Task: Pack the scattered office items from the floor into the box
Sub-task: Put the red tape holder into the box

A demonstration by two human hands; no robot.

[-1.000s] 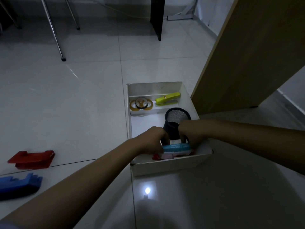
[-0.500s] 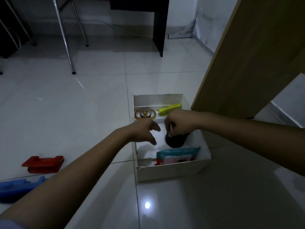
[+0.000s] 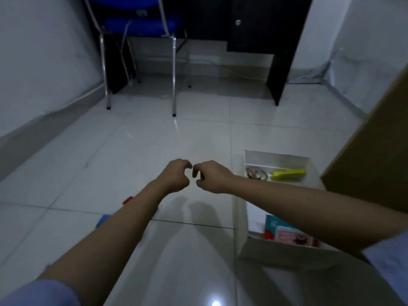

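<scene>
Hands meet above the tiled floor (image 3: 136, 164), left of the white box (image 3: 278, 156): the left hand (image 3: 176, 176) and right hand (image 3: 210, 176) both have a loosely curled, narrow grip with nothing in it, fingertips nearly touching. The box sits beside a wooden panel (image 3: 373, 160) and holds a yellow stapler (image 3: 288, 173), a tape roll (image 3: 255, 173) and a colourful packet (image 3: 287, 234). A red item (image 3: 128, 199) and a blue item (image 3: 102, 220) peek out from behind the left forearm.
</scene>
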